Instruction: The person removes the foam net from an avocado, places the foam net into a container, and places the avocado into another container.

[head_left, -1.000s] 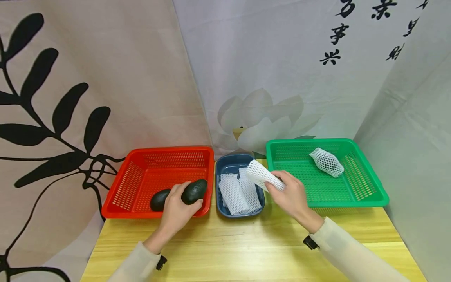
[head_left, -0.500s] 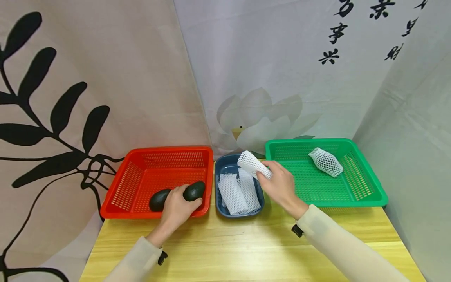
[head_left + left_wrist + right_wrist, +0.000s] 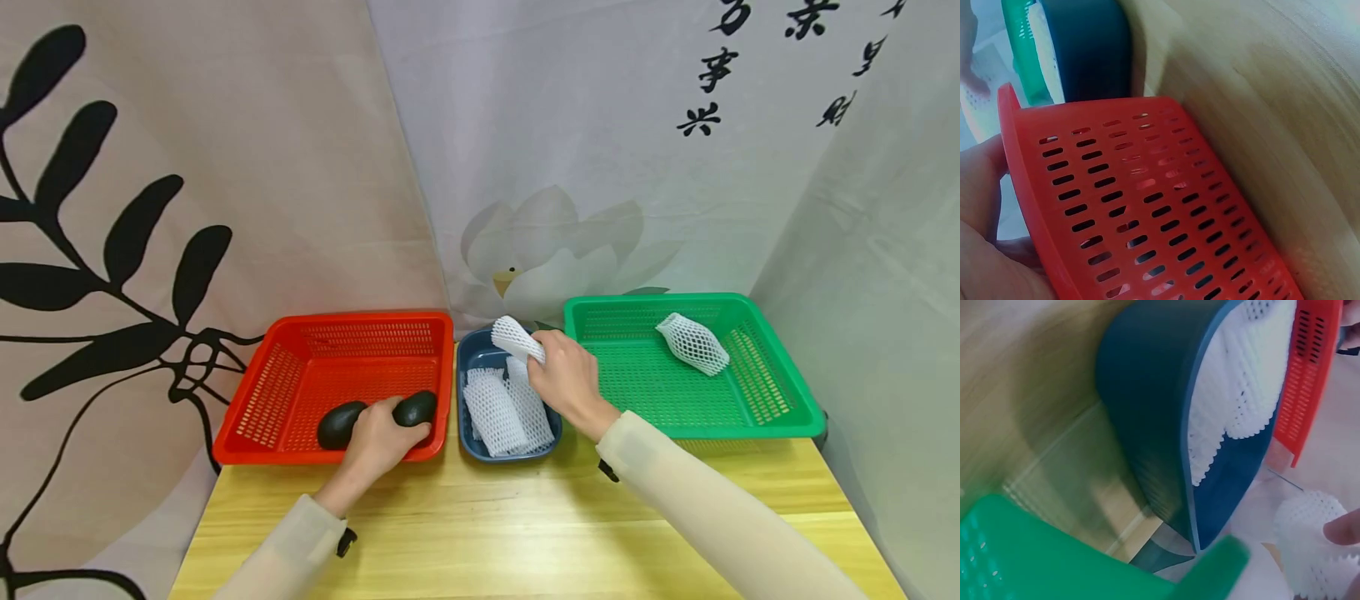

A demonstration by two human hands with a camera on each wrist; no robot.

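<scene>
The person's left hand [image 3: 378,437] grips a dark avocado [image 3: 417,407] inside the red basket [image 3: 360,317], with a second avocado [image 3: 338,426] lying just beside the hand. The right hand [image 3: 567,375] pinches a white net sleeve [image 3: 514,337] tilted above the blue bin [image 3: 470,342], where more net sleeves [image 3: 497,417] lie

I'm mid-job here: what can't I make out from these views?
Head: part of both avocados, covered by the left hand.
Head: the gripped end of the held sleeve, covered by the right hand.
Head: how many sleeves lie in the blue bin, as they overlap.
Left wrist: the avocados' outlines, behind the red basket's wall.
Right wrist: most of the right hand, cut off by the right edge.
</scene>
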